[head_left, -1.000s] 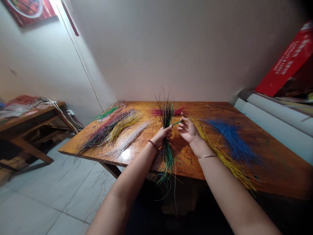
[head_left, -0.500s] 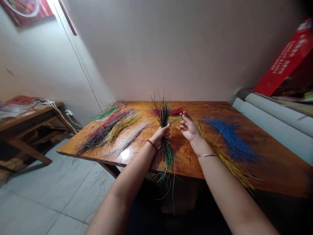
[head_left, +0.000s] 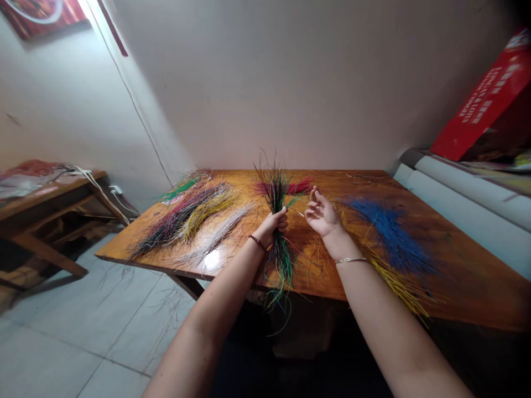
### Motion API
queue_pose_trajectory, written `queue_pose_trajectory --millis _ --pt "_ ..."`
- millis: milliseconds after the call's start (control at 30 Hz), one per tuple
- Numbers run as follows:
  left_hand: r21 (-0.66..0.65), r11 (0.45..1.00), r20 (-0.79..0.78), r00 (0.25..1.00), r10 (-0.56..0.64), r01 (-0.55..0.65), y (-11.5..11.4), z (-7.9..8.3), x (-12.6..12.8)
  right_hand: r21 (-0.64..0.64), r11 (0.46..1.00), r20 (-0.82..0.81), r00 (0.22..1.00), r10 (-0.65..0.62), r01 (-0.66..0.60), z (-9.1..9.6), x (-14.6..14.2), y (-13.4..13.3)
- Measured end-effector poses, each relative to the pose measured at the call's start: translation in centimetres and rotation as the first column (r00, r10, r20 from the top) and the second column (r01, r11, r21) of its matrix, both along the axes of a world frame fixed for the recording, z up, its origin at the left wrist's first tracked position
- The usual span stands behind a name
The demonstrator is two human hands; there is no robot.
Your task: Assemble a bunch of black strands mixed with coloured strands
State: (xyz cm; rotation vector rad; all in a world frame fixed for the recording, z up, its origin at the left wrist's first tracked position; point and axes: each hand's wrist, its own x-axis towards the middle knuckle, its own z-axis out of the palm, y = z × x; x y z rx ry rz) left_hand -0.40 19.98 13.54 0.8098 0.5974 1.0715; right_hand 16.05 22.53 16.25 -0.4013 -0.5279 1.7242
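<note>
My left hand (head_left: 275,225) is closed round the middle of a bundle of thin coloured wires (head_left: 275,193), held upright above the table. Its upper ends are mostly black, while green and some blue strands hang below the fist. A few green strands (head_left: 295,198) stick out to the right of the bundle. To the right, my right hand (head_left: 322,214) is raised with palm turned up and fingers loosely curled and apart. I see nothing clearly gripped in it. Behind the bundle lies a pile of red wires (head_left: 299,187).
On the wooden table (head_left: 464,293), blue wires (head_left: 392,237) and yellow wires (head_left: 400,284) lie at right. White wires (head_left: 218,235), yellow, black, red and green bunches (head_left: 182,190) lie at left. Rolls (head_left: 464,188) and a red box (head_left: 483,102) stand at the far right.
My right hand has moved slightly right, away from the green strands beside the bundle. My left hand keeps its hold, nearly unmoved. The view has shifted a little.
</note>
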Motion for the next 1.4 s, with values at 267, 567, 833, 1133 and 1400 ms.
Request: queue_pose_trajectory --millis 267,567,833,1133,1400 --pt "0.006 1.000 -0.027 0.999 0.028 -0.028 -0.2 0.3 0.1 0.011 1.000 0.084 0.997 0.000 -0.001 -0.1 0.0 0.0" --pt "0.048 0.998 -0.066 0.996 0.052 -0.049 -0.1 0.0 0.2 0.148 0.989 0.595 0.799 -0.085 -0.005 -1.0 -2.2 -0.6" --pt "0.068 0.997 -0.084 0.996 0.039 -0.033 -0.2 0.0 0.2 0.228 0.961 0.614 0.744 -0.265 0.154 -1.8 -2.7 0.2" --pt "0.030 0.999 -0.081 0.996 0.036 -0.034 -0.2 0.2 0.2 0.241 0.922 0.583 0.713 -0.388 0.305 -2.1 -2.7 0.6" --pt "0.035 0.999 -0.100 0.994 0.032 -0.028 -0.7 0.6 0.2 0.189 0.936 0.598 0.722 -0.349 0.296 -1.7 -2.6 0.3"
